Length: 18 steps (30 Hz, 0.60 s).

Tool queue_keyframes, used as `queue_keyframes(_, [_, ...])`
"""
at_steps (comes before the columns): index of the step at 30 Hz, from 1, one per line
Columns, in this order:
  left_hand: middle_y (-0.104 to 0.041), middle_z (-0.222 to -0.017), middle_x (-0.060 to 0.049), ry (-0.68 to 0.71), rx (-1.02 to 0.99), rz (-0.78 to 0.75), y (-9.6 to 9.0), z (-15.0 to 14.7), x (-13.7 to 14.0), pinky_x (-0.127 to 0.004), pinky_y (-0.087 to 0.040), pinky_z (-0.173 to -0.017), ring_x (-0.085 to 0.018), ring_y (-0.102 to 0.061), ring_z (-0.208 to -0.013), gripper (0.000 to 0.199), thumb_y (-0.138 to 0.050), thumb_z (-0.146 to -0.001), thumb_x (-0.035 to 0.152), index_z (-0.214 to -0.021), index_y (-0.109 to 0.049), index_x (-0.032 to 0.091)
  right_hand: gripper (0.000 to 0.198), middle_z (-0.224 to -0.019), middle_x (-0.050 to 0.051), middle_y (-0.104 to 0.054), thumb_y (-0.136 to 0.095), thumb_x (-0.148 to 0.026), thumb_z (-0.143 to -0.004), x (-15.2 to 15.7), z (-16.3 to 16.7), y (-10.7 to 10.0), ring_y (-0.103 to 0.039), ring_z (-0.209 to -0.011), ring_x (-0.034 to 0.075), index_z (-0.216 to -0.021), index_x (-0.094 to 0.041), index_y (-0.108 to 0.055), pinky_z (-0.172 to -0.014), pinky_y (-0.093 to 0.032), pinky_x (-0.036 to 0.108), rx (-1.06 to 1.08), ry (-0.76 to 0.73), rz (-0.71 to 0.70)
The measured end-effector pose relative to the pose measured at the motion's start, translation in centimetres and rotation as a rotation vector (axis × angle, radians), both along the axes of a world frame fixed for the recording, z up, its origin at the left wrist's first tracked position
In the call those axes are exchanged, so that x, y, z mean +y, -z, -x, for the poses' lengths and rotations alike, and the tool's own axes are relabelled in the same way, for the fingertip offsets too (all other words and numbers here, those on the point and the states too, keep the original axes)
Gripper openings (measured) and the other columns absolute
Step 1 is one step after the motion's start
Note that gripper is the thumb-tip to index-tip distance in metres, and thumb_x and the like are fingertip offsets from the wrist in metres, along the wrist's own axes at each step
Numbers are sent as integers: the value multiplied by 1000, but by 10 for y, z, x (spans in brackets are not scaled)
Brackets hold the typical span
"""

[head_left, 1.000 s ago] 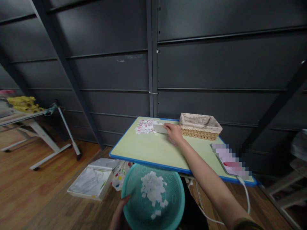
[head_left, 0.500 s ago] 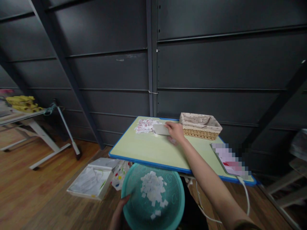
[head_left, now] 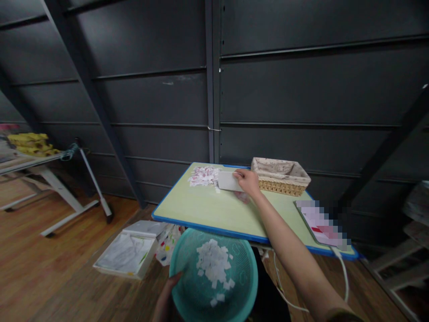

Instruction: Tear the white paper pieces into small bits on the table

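Note:
My right hand (head_left: 247,180) is closed on a flat pale grey card (head_left: 229,181), tilted over the far part of the yellow-green table (head_left: 201,206). Just left of the card lies a heap of torn paper scraps (head_left: 203,175), white with reddish marks. Under my right wrist is a small pinkish, see-through thing (head_left: 241,197) that I cannot make out. With my left hand (head_left: 172,286) I grip the left side of a turquoise plastic basket (head_left: 246,268) below the table's front edge. Small white paper pieces (head_left: 213,261) lie inside it.
A fabric-lined wicker basket (head_left: 280,176) stands at the table's back right. A tablet (head_left: 318,226) with a white cable (head_left: 342,268) lies at the right edge. An open white box (head_left: 125,252) is on the floor at left. A dark panelled wall (head_left: 161,98) rises behind.
My right hand and the card have shifted slightly right, away from the scrap heap. The left hand and the turquoise basket have stayed in place.

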State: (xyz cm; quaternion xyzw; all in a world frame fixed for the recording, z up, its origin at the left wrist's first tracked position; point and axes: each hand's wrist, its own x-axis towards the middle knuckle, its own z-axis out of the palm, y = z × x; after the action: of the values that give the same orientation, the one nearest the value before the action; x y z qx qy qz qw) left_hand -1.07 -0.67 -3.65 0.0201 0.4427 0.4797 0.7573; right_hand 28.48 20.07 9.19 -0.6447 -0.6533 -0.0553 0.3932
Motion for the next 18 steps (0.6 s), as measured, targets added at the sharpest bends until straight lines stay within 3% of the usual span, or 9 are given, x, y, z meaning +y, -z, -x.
queue_keyframes(3, [-72,-114,-15,5,28,0,-2,-2,-2,-56,-37,-106,-38,-53,-119,71,-65,-75,27,-140,-41,10,26,-102,6,-74,-52,-30,-88,-1,2,0,-67,-95,22,-99,-22,-74,-85,-48,30,-16,1,4])
queue_keyframes(8, [-69,-117,-12,-46,118,-164,-2,-3,-3,-54,-34,-108,-36,-50,-121,86,-71,-68,6,-144,-33,18,27,-104,5,-73,-52,-32,-88,-4,6,1,-67,-98,22,-102,-23,-73,-87,-47,30,-64,0,35])
queue_keyframes(12, [-65,-120,-13,-29,83,-165,-3,-2,-2,-54,-30,-109,-34,-48,-122,91,-66,-72,3,-148,-18,17,29,-103,8,-73,-49,-31,-90,-5,6,0,-67,-95,24,-104,-21,-73,-86,-47,33,-108,59,17])
queue_keyframes(18, [-64,-120,-10,31,5,-180,-5,2,-4,-54,-29,-109,-33,-47,-122,91,-64,-74,4,-147,-14,21,26,-98,5,-74,-51,-30,-88,-8,7,-2,-68,-93,22,-101,-24,-73,-84,-47,30,-125,50,27])
